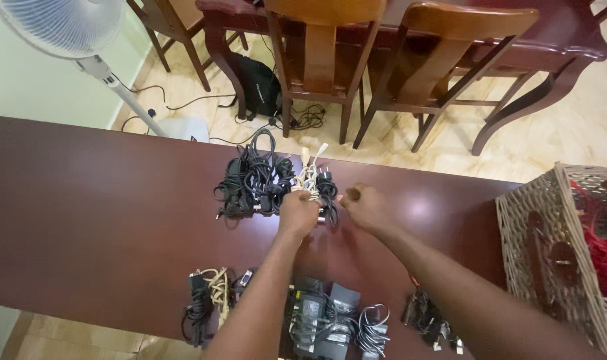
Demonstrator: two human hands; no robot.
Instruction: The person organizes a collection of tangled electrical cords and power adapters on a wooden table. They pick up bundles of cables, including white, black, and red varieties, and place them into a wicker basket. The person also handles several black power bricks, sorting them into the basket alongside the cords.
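Observation:
My left hand [297, 212] is closed around a coiled cream-white cable [308, 175] at the far side of a dark red-brown table [90, 213]. The bundle's white plug ends stick up past my knuckles. Right beside it on the left lies a pile of coiled black cables [253, 180]. My right hand [360, 203] hovers just right of the bundle, fingers curled into a loose fist; I see nothing in it.
Near me lie more bundles: black and cream cables [207, 297], grey power adapters [320, 320], small black plugs [430, 320]. A wicker basket [550, 247] with red and white cables stands at the right. Wooden chairs [317, 60], a fan [70, 30] and a black bag [260, 83] lie beyond.

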